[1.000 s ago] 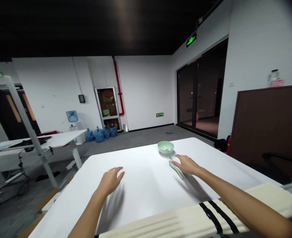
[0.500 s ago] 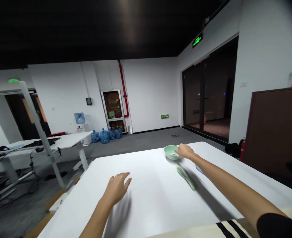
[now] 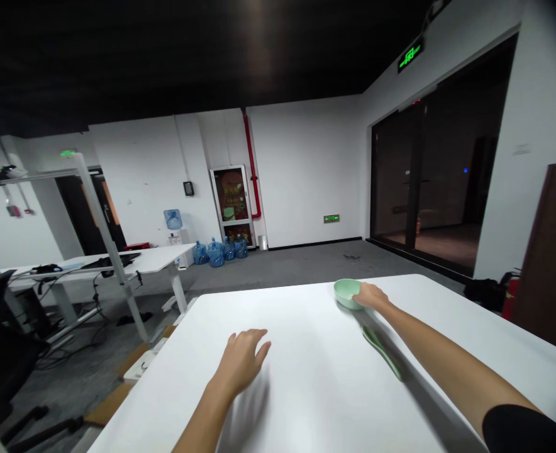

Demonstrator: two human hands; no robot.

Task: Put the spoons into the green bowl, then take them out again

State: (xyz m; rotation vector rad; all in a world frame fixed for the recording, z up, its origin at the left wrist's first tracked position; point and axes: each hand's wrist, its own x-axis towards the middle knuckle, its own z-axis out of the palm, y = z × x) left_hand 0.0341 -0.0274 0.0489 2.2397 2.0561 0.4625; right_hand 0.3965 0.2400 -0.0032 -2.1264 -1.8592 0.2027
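Observation:
A pale green bowl (image 3: 344, 294) is near the far edge of the white table. My right hand (image 3: 370, 296) grips its right rim, with the fingertips over the inside. I cannot tell whether the bowl rests on the table or is slightly raised. Just this side of it, a green spoon (image 3: 382, 353) lies slantwise on the table, left of my right forearm. My left hand (image 3: 243, 361) hovers over the left part of the table, palm down, holding nothing, its thumb and fingers apart.
The white table (image 3: 301, 377) fills the front. Beyond its left edge are cardboard pieces (image 3: 111, 402), a black office chair (image 3: 4, 340) and another white desk (image 3: 160, 255) with cables. Several blue water bottles (image 3: 216, 253) stand by the far wall. A red extinguisher (image 3: 511, 296) is at right.
My view has turned left, so the scene sits further right. A blue object and a striped cloth seen before are out of sight. My right hand stays at the bowl; my left stays open.

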